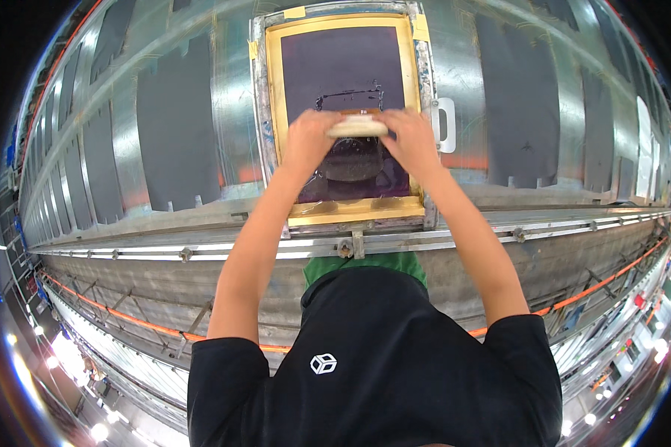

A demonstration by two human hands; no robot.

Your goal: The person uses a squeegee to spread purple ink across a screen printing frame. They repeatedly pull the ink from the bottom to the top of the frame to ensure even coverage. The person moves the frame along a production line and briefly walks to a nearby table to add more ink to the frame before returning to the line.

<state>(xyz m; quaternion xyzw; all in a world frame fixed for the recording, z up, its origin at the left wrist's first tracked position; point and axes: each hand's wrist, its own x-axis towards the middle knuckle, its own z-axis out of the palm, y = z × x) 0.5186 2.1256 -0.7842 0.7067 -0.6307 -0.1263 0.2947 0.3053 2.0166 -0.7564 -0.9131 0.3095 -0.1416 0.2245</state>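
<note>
Where the squeegee [358, 130] spans between them, the left hand [313, 135] and right hand [408, 135] each grip one end.

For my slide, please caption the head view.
Left hand and right hand hold a pale-handled tool over a framed dark screen.

Dark grey sheets [175, 123] are lying in rows along a shiny metal table [231, 97], stretching away to both sides, while a narrow white strip [643, 149] is standing out among those at far right. A metal rail [470, 242] is running along the table's near side, carrying bolts [186, 255] at intervals. Lower down, an orange strip [175, 333] is curving across the scene, and round lamps [98, 432] are glowing near the lower corners.
</note>
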